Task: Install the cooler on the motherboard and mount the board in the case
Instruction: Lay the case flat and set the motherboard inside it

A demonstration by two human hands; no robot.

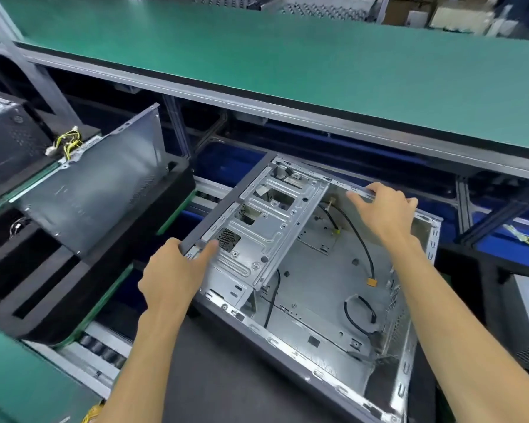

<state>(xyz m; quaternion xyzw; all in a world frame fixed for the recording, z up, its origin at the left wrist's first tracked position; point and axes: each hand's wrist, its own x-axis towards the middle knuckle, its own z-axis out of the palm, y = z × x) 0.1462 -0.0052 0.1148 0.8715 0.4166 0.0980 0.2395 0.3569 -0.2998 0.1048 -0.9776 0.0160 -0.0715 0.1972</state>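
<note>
While both hands sit on opposite edges of the open case (315, 270), no motherboard or cooler shows anywhere in frame, so the task reads as very early: case positioning only. The case lies centre to lower right of the frame, open side up, on a dark pad (226, 377). Its long axis runs diagonally from upper-centre down to the lower right.

The left hand (174, 270) is at the case's left corner, centre-left of the frame. It grips the dark front edge, thumb laid over the top by the drive cage (266, 221), fingers wrapped out of sight below. The right hand (382, 209) is at the far rim, right of centre. Its fingers are curled over the rail, grasping it.

Key relation: the hands bracket the case across its short axis, left nearer the camera, right farther up the frame. Any slide or turn would likely pivot between them. Neither hand is clearly nearer the bare floor of the case, where the board would go.

Loose black cables (361, 242) lie across that floor. Likely a snag risk for the board later.

Another case panel (95, 184) leans at left of frame, apart from the hands. A green shelf (287, 71) spans the top.
</note>
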